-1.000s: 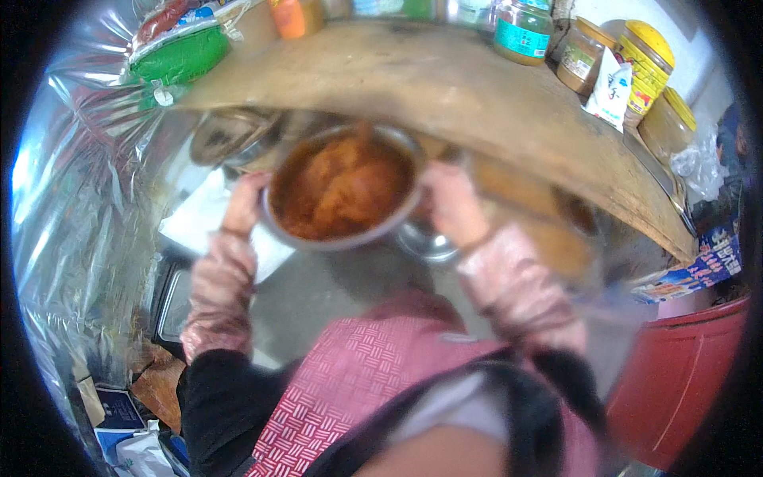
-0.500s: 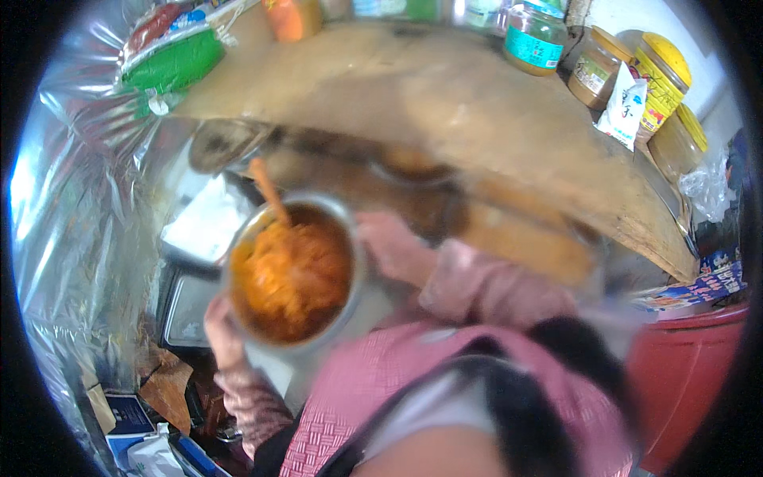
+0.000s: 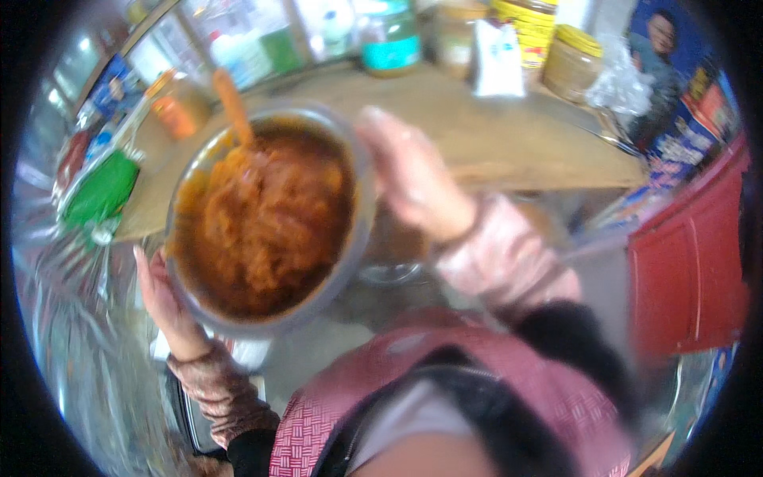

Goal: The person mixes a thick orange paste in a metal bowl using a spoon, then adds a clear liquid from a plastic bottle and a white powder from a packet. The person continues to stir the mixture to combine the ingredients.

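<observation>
A metal bowl (image 3: 306, 316) is held up between my two hands, in front of my chest. It is filled with a thick orange-red mash (image 3: 266, 211). From the mash an orange-brown handle (image 3: 233, 109) sticks up over the far left rim; the end of that utensil is buried. My left hand (image 3: 168, 306) grips the bowl's near left side, its fingers partly hidden under the bowl. Against the bowl's right side lies my right hand (image 3: 413, 175), blurred, with the fingers along the wall and their tips partly out of sight.
Beyond the bowl is a wooden counter (image 3: 509, 151). Along its back stand a turquoise-labelled jar (image 3: 389, 40), a white packet (image 3: 499, 60), a yellow-lidded jar (image 3: 572, 63) and an orange jar (image 3: 179, 103). A green bag (image 3: 99, 187) sits at left, a red cabinet (image 3: 690, 262) at right.
Both hands have lifted the bowl up and away from me, toward the counter, so it looks larger. The view has turned to the right. The handle still stands in the mash.
</observation>
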Available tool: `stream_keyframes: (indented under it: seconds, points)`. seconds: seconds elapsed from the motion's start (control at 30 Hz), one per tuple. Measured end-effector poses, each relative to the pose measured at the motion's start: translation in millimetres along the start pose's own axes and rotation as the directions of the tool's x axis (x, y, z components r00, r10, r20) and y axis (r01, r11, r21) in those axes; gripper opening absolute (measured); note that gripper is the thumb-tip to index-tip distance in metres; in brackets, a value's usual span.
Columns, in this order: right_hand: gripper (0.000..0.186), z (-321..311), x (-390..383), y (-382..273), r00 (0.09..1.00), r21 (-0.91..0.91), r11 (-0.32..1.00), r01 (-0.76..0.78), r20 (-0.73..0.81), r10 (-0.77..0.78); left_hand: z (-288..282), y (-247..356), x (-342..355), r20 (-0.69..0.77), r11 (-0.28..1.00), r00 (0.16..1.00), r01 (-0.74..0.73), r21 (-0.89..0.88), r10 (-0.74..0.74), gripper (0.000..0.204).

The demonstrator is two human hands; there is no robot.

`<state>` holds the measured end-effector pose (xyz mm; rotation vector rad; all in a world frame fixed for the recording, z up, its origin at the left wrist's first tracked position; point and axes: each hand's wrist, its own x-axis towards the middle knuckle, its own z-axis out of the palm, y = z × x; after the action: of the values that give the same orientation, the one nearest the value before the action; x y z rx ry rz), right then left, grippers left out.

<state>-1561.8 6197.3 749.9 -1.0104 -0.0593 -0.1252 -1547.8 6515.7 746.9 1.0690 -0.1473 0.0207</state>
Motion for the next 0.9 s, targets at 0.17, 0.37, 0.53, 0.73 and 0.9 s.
stream_keyframes:
  seconds: [0.17,0.37,0.53,0.73,0.9]
  points:
    - [0.026,-79.8,28.6,-58.6,0.944,-0.289,0.943,0.166,-0.228,-0.236,59.6,-69.7,96.7,0.11,0.909,0.973,-0.229,0.348,0.202,0.044]
    - [0.022,-166.1,43.5,-143.4,0.938,-0.672,0.737,-0.079,-0.301,-0.174,131.0,-124.0,139.4,0.242,0.998,0.969,0.046,0.04,-0.055,0.043]
    - [0.033,-288.1,75.9,-291.0,0.833,-0.867,-0.449,-0.214,0.078,-0.547,148.5,-139.3,82.1,-0.069,0.794,0.886,-0.373,0.481,0.458,0.031]
    - [0.044,-493.5,170.1,-408.5,0.992,-0.802,-0.596,-0.041,-0.104,0.072,266.1,-176.1,-11.6,0.183,0.482,0.499,-0.866,0.131,0.847,0.025]
    - [0.06,-405.4,192.4,-320.1,0.904,-0.905,-0.384,-0.185,-0.31,0.296,304.0,-209.7,-58.9,0.455,0.537,0.612,-0.789,0.298,0.647,0.028]
